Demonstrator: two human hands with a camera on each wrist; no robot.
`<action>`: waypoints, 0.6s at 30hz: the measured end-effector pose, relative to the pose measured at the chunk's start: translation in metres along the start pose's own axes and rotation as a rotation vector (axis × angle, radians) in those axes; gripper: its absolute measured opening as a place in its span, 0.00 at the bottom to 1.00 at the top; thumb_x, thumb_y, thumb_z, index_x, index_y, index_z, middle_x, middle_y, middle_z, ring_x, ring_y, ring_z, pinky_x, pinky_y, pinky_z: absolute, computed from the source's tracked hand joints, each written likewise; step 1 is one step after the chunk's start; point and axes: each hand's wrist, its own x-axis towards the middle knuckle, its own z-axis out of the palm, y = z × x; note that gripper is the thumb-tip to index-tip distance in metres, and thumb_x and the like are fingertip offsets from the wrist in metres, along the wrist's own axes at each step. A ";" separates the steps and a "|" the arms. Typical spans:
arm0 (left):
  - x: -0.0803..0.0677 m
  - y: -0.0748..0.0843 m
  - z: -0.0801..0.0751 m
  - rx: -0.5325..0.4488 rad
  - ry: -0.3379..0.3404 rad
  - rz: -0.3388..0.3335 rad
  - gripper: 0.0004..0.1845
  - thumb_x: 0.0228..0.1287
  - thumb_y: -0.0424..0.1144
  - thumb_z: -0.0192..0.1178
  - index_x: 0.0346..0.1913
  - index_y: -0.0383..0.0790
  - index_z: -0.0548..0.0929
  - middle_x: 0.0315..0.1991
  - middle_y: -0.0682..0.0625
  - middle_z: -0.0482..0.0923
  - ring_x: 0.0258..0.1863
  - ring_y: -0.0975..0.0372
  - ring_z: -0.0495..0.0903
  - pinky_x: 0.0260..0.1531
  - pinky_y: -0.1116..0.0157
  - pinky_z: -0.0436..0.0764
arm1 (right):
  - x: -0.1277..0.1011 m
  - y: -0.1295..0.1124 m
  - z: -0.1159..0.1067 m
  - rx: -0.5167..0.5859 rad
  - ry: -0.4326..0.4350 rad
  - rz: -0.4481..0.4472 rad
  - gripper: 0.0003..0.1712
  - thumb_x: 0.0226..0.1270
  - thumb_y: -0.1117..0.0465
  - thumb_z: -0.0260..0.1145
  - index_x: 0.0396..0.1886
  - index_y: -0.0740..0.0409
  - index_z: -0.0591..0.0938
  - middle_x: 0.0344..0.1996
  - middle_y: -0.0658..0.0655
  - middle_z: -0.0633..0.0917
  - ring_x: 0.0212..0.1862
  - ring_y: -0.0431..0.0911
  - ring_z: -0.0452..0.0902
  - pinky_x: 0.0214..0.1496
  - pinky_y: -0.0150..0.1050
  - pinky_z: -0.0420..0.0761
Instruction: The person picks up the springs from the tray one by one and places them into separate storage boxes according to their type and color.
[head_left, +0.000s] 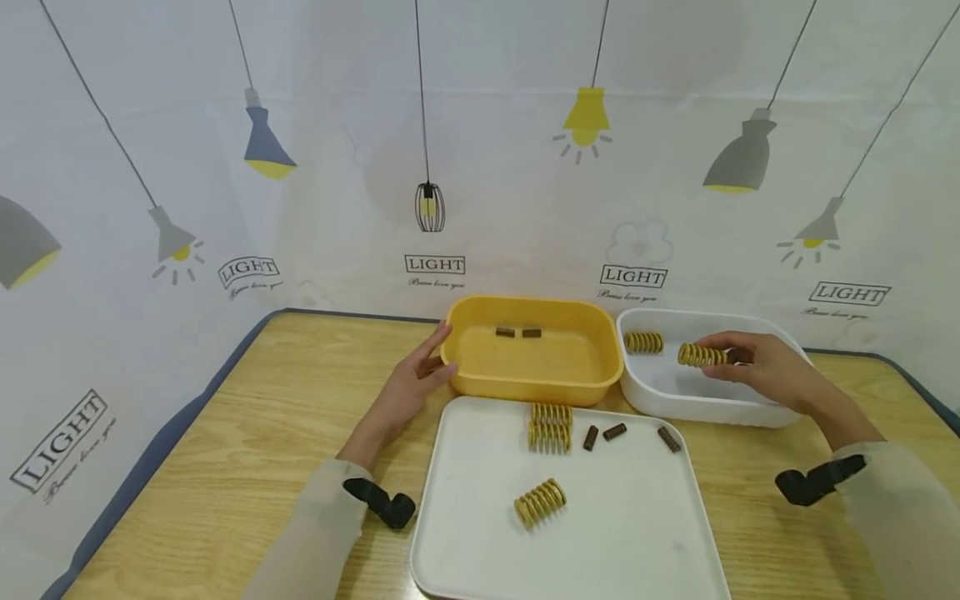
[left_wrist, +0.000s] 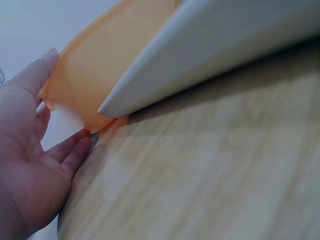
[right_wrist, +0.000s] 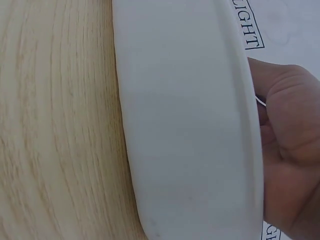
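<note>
In the head view my right hand (head_left: 772, 367) pinches a thick yellow coil spring (head_left: 702, 356) inside the white bin (head_left: 667, 406). Another yellow spring (head_left: 644, 342) lies at that bin's left end. In the right wrist view the bin's wall (right_wrist: 185, 120) hides the fingertips of the right hand (right_wrist: 290, 135) and the spring. My left hand (head_left: 408, 387) touches the left end of the yellow bin (head_left: 532, 388) with loosely extended fingers. From the left wrist, the left hand (left_wrist: 35, 150) shows against the bin's outer side (left_wrist: 95, 75).
On the white tray (head_left: 480, 550) lie two yellow springs side by side (head_left: 551, 435), one tilted yellow spring (head_left: 540, 503) and three small brown springs (head_left: 615, 432). Two brown springs (head_left: 531, 332) sit inside the yellow bin. A printed curtain (head_left: 510, 167) stands behind the wooden table (head_left: 225, 467).
</note>
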 end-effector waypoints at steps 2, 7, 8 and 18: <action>0.000 0.000 0.000 0.007 0.000 -0.001 0.33 0.70 0.38 0.57 0.74 0.52 0.58 0.75 0.60 0.45 0.67 0.48 0.62 0.64 0.56 0.65 | 0.001 0.001 0.000 -0.001 -0.003 0.018 0.25 0.65 0.52 0.67 0.58 0.59 0.78 0.51 0.60 0.80 0.43 0.46 0.74 0.38 0.33 0.78; -0.001 0.001 0.000 0.011 -0.003 -0.005 0.33 0.70 0.38 0.57 0.74 0.50 0.57 0.75 0.60 0.45 0.67 0.48 0.62 0.63 0.56 0.65 | 0.005 0.005 0.001 0.014 -0.022 0.051 0.27 0.64 0.53 0.68 0.59 0.61 0.78 0.51 0.61 0.80 0.45 0.48 0.74 0.39 0.33 0.78; -0.001 0.001 0.000 0.012 -0.005 -0.005 0.33 0.70 0.38 0.56 0.74 0.49 0.57 0.75 0.60 0.45 0.67 0.48 0.62 0.63 0.56 0.65 | 0.006 0.007 0.002 0.016 -0.027 0.054 0.27 0.63 0.54 0.69 0.59 0.62 0.78 0.51 0.62 0.80 0.45 0.48 0.74 0.39 0.33 0.78; -0.001 0.001 0.000 0.000 -0.010 0.013 0.34 0.70 0.38 0.57 0.75 0.48 0.56 0.75 0.59 0.44 0.67 0.47 0.61 0.64 0.56 0.65 | 0.015 0.015 0.003 0.040 -0.066 0.084 0.30 0.62 0.52 0.70 0.60 0.63 0.77 0.53 0.64 0.79 0.49 0.53 0.75 0.42 0.34 0.78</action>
